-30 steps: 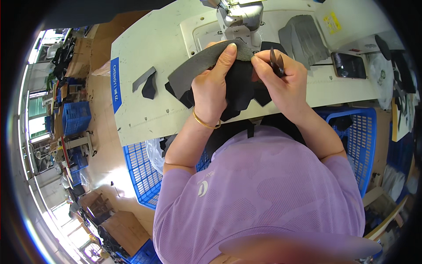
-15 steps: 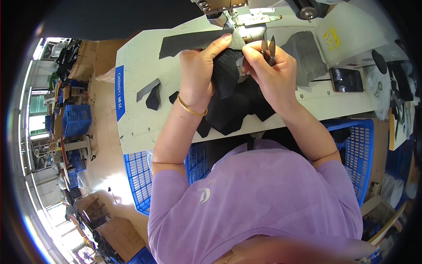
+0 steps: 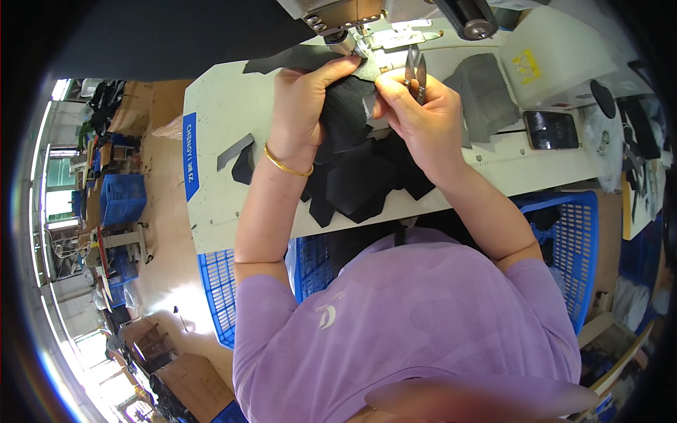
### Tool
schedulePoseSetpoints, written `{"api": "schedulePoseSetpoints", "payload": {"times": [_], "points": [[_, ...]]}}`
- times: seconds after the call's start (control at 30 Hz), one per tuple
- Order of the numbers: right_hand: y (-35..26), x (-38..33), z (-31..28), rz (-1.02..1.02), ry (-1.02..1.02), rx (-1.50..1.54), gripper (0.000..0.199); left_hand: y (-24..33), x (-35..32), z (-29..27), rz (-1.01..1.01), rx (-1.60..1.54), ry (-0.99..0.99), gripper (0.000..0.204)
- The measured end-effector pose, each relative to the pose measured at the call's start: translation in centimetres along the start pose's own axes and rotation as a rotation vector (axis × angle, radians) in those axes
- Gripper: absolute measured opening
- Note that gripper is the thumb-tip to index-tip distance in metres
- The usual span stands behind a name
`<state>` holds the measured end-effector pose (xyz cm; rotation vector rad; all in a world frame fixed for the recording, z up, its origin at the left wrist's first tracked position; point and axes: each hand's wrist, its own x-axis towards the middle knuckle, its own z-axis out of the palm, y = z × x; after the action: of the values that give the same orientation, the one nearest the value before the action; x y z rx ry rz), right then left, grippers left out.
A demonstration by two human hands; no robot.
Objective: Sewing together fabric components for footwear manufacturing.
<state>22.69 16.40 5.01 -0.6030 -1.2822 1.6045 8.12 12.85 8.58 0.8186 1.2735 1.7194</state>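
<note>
My left hand (image 3: 300,106) is closed on a black fabric piece (image 3: 347,106), its thumb pressing the far edge close to the sewing machine's needle area (image 3: 361,46). Across from it, my right hand (image 3: 419,106) pinches the right edge of the same piece. Small dark thread snips (image 3: 416,74) rest in the right hand, blades pointing away from me. A lighter grey patch (image 3: 367,69) shows between the two thumbs. More black fabric pieces (image 3: 360,180) lie loosely on the table below both hands. A dark strip (image 3: 293,59) extends left from beneath the machine head.
Grey cut pieces (image 3: 483,99) lie on the sewing table (image 3: 233,92) at right, beside a phone (image 3: 550,130) and a white plastic bin (image 3: 564,56). Small scraps (image 3: 240,158) lie at left. Blue crates (image 3: 575,247) stand below the table's near edge.
Both hands and the fabric have shifted slightly left and toward the machine. The dark strip has moved left and farther away, partly under the machine. The snips stay in the right hand.
</note>
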Motion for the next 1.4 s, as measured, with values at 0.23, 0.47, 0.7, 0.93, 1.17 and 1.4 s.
{"api": "schedulePoseSetpoints", "payload": {"times": [0.23, 0.47, 0.7, 0.93, 1.17, 1.4], "points": [[0.3, 0.1, 0.3, -0.005, -0.026, 0.025, 0.017, 0.0, 0.8, -1.0, -0.017, 0.001, -0.040, 0.013], [0.2, -0.1, 0.1, -0.025, -0.016, -0.014, 0.018, 0.3, 0.3, -0.3, -0.025, -0.001, -0.031, 0.014], [-0.2, -0.3, 0.3, -0.006, -0.009, -0.003, 0.019, 0.1, 0.4, -0.6, -0.012, 0.026, -0.045, 0.013], [-0.2, 0.3, 0.4, -0.042, 0.000, -0.060, 0.018, 0.1, 0.7, -1.0, 0.005, 0.088, -0.048, 0.013], [-0.2, 0.1, 0.4, -0.054, 0.007, -0.079, 0.018, 1.2, 0.6, -2.1, -0.199, 0.138, -0.231, 0.017], [-0.2, 0.1, 0.4, -0.055, -0.008, -0.100, 0.017, 1.0, 1.2, -2.1, -0.092, 0.090, -0.203, 0.013]]}}
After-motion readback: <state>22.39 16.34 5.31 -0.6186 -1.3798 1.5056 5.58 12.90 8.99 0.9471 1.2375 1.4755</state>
